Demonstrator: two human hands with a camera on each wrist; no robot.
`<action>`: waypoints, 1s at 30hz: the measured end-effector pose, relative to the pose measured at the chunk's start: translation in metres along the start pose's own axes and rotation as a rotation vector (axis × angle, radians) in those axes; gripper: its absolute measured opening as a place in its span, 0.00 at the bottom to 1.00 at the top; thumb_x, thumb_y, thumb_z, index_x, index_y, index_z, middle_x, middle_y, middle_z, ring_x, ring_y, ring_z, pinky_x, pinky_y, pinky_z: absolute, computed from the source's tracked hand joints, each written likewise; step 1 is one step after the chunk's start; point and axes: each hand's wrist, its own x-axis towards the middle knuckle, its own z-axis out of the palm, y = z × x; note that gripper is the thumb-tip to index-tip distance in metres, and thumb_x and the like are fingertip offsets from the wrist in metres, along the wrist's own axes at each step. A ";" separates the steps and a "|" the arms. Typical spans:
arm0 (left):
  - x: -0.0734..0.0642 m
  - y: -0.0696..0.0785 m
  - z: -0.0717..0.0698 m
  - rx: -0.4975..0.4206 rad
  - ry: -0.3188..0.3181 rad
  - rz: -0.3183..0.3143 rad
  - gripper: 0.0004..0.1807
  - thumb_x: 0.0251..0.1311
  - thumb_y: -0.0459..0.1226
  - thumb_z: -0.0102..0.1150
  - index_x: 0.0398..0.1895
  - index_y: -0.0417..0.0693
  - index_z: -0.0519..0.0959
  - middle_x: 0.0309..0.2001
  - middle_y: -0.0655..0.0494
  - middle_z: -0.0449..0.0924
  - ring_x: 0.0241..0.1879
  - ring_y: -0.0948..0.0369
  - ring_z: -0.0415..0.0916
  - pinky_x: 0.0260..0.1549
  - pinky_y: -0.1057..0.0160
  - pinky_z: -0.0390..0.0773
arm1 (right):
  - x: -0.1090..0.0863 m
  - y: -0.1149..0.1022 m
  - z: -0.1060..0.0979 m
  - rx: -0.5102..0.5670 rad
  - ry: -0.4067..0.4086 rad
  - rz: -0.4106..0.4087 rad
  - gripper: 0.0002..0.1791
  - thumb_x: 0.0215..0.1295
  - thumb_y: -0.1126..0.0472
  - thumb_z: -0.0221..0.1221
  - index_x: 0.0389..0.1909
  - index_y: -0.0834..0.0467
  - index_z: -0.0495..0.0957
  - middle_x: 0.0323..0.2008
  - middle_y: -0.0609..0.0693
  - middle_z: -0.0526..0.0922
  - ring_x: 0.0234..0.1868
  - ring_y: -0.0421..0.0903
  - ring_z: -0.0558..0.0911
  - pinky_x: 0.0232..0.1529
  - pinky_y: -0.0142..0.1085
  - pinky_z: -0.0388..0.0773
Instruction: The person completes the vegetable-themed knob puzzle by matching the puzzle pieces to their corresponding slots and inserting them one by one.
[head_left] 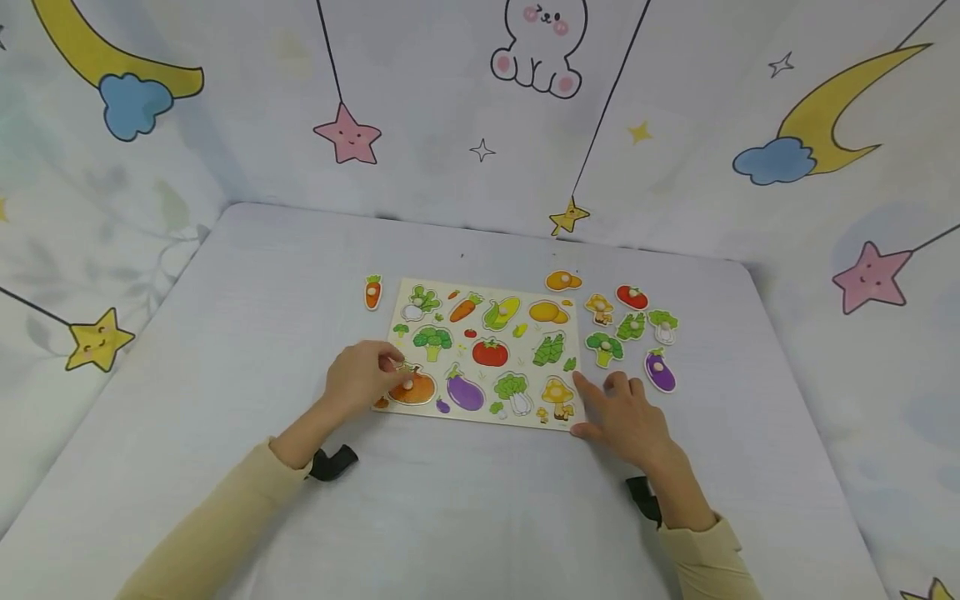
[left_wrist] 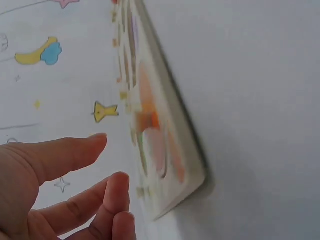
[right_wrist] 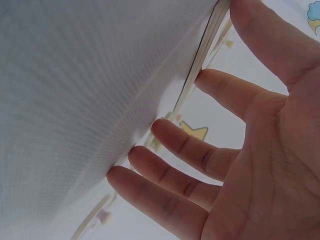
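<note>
A flat vegetable puzzle board (head_left: 480, 417) lies on the table. At its near left corner sits a pumpkin piece (head_left: 420, 390) with a small knob. My left hand (head_left: 360, 375) hovers beside that piece; the left wrist view shows the thumb and fingers (left_wrist: 119, 187) parted, with nothing between them. On the board's right edge rest the fingertips of my right hand (head_left: 626, 421), its fingers spread out. In the right wrist view the thumb and index finger (right_wrist: 220, 82) touch the board's side. Knobbed corn (head_left: 501, 314) and white radish (head_left: 412, 312) pieces sit in the board.
Right of the board lie several loose pieces, among them a broccoli (head_left: 604, 348), an eggplant (head_left: 661, 372), a tomato (head_left: 632, 297) and a mushroom (head_left: 598, 308). A potato piece (head_left: 561, 281) lies behind the board's right corner. The carrot piece (head_left: 372, 292) is off its left side.
</note>
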 end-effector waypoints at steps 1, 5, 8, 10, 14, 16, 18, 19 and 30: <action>0.005 -0.001 -0.005 -0.007 0.021 -0.003 0.17 0.56 0.42 0.69 0.44 0.41 0.84 0.27 0.51 0.80 0.24 0.59 0.71 0.22 0.66 0.65 | 0.000 0.000 0.000 -0.002 0.003 -0.001 0.44 0.54 0.43 0.69 0.72 0.49 0.65 0.52 0.64 0.70 0.47 0.59 0.69 0.26 0.43 0.79; 0.033 -0.009 -0.027 -0.023 0.146 -0.019 0.19 0.58 0.39 0.65 0.51 0.39 0.81 0.33 0.46 0.82 0.27 0.55 0.73 0.25 0.65 0.66 | 0.000 0.001 0.001 -0.005 0.008 0.001 0.45 0.53 0.43 0.69 0.72 0.49 0.65 0.51 0.64 0.70 0.47 0.59 0.69 0.26 0.42 0.79; 0.059 -0.020 -0.041 -0.055 0.219 -0.035 0.21 0.58 0.37 0.64 0.54 0.39 0.80 0.35 0.44 0.82 0.27 0.55 0.72 0.26 0.64 0.65 | 0.000 0.001 0.001 -0.004 0.002 0.002 0.44 0.54 0.43 0.69 0.72 0.49 0.65 0.52 0.64 0.69 0.47 0.59 0.69 0.25 0.41 0.78; 0.073 -0.027 -0.046 -0.086 0.239 -0.043 0.22 0.58 0.36 0.64 0.56 0.39 0.79 0.35 0.43 0.82 0.27 0.55 0.71 0.26 0.64 0.65 | 0.000 0.001 0.000 -0.002 -0.006 0.003 0.44 0.54 0.42 0.69 0.72 0.48 0.64 0.52 0.64 0.69 0.47 0.59 0.68 0.25 0.41 0.77; 0.094 -0.040 -0.049 -0.123 0.197 -0.091 0.23 0.57 0.36 0.65 0.57 0.41 0.78 0.37 0.42 0.81 0.28 0.56 0.71 0.28 0.64 0.67 | 0.000 0.000 0.000 0.002 -0.014 0.007 0.44 0.55 0.42 0.68 0.72 0.49 0.64 0.52 0.64 0.69 0.47 0.59 0.68 0.26 0.41 0.78; 0.101 -0.045 -0.047 -0.126 0.161 -0.123 0.23 0.57 0.36 0.65 0.57 0.42 0.79 0.40 0.42 0.81 0.31 0.54 0.72 0.29 0.64 0.68 | 0.000 0.000 0.000 -0.001 -0.012 0.006 0.44 0.55 0.42 0.68 0.72 0.49 0.64 0.52 0.64 0.69 0.48 0.59 0.68 0.26 0.42 0.78; 0.107 -0.049 -0.044 -0.123 0.132 -0.143 0.22 0.58 0.37 0.64 0.56 0.41 0.79 0.41 0.41 0.80 0.34 0.53 0.73 0.30 0.64 0.68 | 0.001 -0.001 0.001 0.000 -0.011 0.004 0.44 0.55 0.42 0.68 0.72 0.49 0.65 0.52 0.64 0.69 0.48 0.59 0.68 0.26 0.42 0.78; 0.109 -0.051 -0.043 -0.122 0.124 -0.152 0.22 0.57 0.37 0.64 0.56 0.41 0.80 0.41 0.41 0.80 0.34 0.52 0.73 0.31 0.64 0.69 | 0.001 -0.001 0.001 0.000 -0.010 0.002 0.44 0.55 0.42 0.68 0.72 0.49 0.65 0.52 0.64 0.69 0.48 0.59 0.68 0.26 0.42 0.78; 0.119 -0.057 -0.035 -0.073 0.119 -0.182 0.16 0.59 0.41 0.64 0.45 0.39 0.83 0.44 0.40 0.83 0.40 0.49 0.76 0.34 0.62 0.69 | 0.000 -0.002 0.000 -0.007 0.003 0.005 0.44 0.54 0.43 0.69 0.71 0.49 0.65 0.52 0.64 0.69 0.47 0.59 0.68 0.26 0.42 0.78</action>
